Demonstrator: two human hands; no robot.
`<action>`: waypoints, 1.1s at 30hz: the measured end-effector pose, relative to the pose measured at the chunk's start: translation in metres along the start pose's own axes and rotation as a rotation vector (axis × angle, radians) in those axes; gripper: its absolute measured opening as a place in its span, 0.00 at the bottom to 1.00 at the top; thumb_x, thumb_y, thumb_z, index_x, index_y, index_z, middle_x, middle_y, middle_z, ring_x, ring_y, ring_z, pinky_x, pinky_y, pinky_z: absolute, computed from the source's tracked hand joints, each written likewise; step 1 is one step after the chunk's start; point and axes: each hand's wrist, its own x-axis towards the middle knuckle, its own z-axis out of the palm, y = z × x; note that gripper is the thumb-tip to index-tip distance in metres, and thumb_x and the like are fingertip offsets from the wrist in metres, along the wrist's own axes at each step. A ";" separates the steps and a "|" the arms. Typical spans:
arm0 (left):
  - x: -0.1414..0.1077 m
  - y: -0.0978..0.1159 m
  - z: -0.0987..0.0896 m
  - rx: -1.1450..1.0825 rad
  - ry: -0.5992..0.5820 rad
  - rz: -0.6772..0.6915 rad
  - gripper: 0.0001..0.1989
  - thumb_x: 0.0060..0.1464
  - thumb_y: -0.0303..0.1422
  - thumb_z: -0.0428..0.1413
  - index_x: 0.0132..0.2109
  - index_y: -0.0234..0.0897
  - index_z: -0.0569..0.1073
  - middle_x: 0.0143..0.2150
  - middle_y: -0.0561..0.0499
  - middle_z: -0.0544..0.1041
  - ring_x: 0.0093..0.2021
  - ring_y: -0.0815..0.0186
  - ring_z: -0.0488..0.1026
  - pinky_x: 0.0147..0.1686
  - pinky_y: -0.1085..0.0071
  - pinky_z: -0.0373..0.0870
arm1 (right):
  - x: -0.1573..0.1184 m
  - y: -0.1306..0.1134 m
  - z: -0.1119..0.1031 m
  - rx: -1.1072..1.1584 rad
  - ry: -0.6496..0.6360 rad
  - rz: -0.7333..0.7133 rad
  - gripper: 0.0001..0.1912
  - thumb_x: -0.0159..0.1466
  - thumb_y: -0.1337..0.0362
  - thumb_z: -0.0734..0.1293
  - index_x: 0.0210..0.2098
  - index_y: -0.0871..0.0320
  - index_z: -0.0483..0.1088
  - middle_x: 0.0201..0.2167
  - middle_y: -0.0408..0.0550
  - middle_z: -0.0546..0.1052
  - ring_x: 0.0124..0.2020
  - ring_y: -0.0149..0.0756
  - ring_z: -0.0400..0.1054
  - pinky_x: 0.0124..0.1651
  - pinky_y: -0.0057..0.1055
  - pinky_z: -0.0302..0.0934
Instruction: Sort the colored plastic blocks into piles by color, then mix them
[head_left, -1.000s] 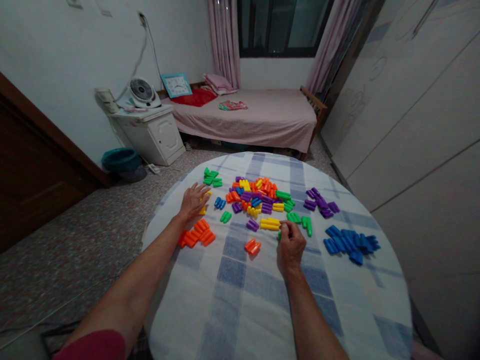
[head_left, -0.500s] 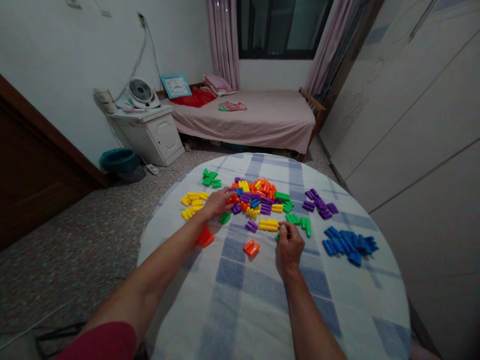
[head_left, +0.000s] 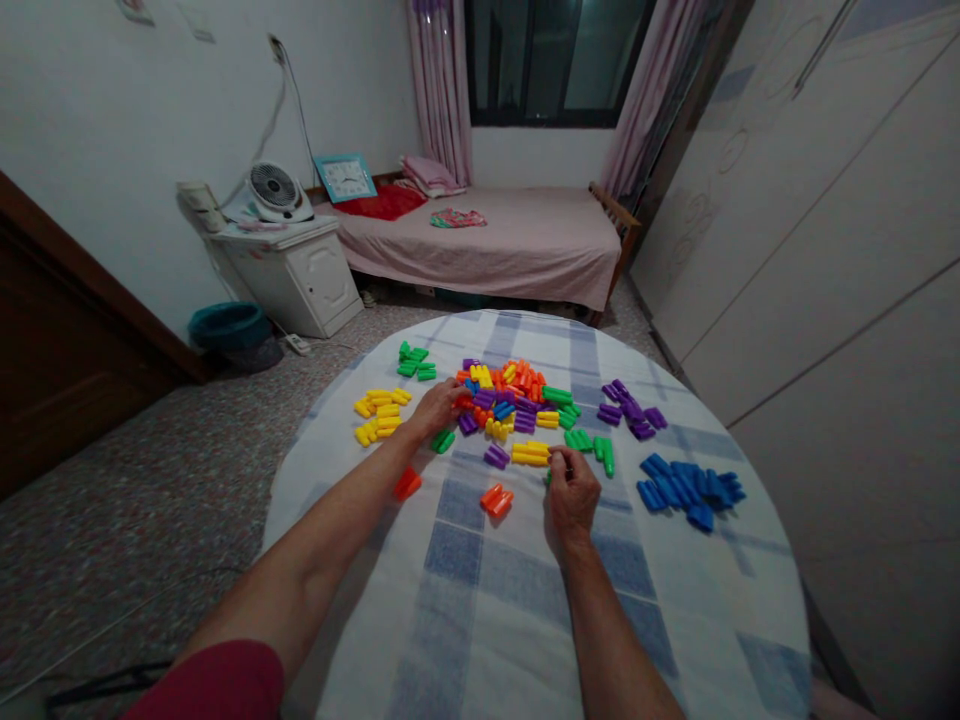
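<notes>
Has left hand point(head_left: 437, 407) at left side of mixed pile point(head_left: 529, 381), toward far edge of tabletop point(head_left: 517, 620), right hand point(head_left: 576, 492) curled beside long yellow pieces point(head_left: 529, 454); cannot tell either grip as released or grasping. Could scatter pile by tugging a piece, or sweep orange pieces point(head_left: 407, 485) toward left edge with left forearm point(head_left: 330, 545). Shows teal bin point(head_left: 229, 325) on floor point(head_left: 150, 480), contents hidden.

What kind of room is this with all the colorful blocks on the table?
It looks like a bedroom in someone's home: there's a bed with a pink cover, a window with pink curtains, and a small white cabinet with a fan on top.
</notes>
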 end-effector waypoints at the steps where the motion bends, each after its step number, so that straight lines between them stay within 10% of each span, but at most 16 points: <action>1: 0.001 0.000 -0.001 -0.019 0.013 -0.001 0.13 0.49 0.29 0.57 0.43 0.37 0.77 0.45 0.45 0.74 0.45 0.59 0.72 0.47 0.63 0.70 | 0.000 0.000 0.000 0.000 0.000 0.001 0.14 0.66 0.57 0.59 0.36 0.58 0.73 0.34 0.48 0.77 0.35 0.35 0.70 0.38 0.29 0.61; 5: -0.010 -0.001 -0.017 -0.130 0.168 0.019 0.14 0.50 0.26 0.55 0.45 0.37 0.75 0.45 0.46 0.74 0.47 0.61 0.72 0.50 0.63 0.70 | -0.001 -0.001 0.000 0.005 0.001 -0.015 0.14 0.66 0.58 0.59 0.36 0.58 0.73 0.34 0.47 0.77 0.35 0.35 0.70 0.39 0.29 0.61; 10: -0.084 -0.012 -0.054 -0.252 0.415 0.021 0.14 0.54 0.33 0.55 0.48 0.40 0.74 0.49 0.46 0.72 0.51 0.62 0.71 0.51 0.63 0.70 | 0.001 -0.001 0.000 -0.003 0.016 -0.013 0.15 0.65 0.57 0.59 0.36 0.58 0.74 0.33 0.48 0.77 0.33 0.35 0.69 0.38 0.30 0.61; 17: -0.185 -0.035 -0.049 -0.198 0.580 -0.332 0.15 0.52 0.36 0.55 0.47 0.39 0.74 0.48 0.47 0.73 0.51 0.60 0.71 0.55 0.60 0.67 | 0.002 -0.005 -0.001 -0.015 0.015 -0.022 0.15 0.64 0.58 0.59 0.35 0.59 0.74 0.33 0.49 0.77 0.33 0.36 0.70 0.37 0.30 0.61; 33: -0.170 -0.018 -0.039 -0.076 0.684 -0.351 0.13 0.56 0.36 0.51 0.44 0.36 0.75 0.46 0.44 0.74 0.50 0.58 0.71 0.54 0.58 0.68 | 0.003 0.000 0.001 -0.014 0.021 -0.017 0.15 0.64 0.58 0.59 0.35 0.58 0.74 0.33 0.48 0.77 0.33 0.36 0.70 0.38 0.30 0.62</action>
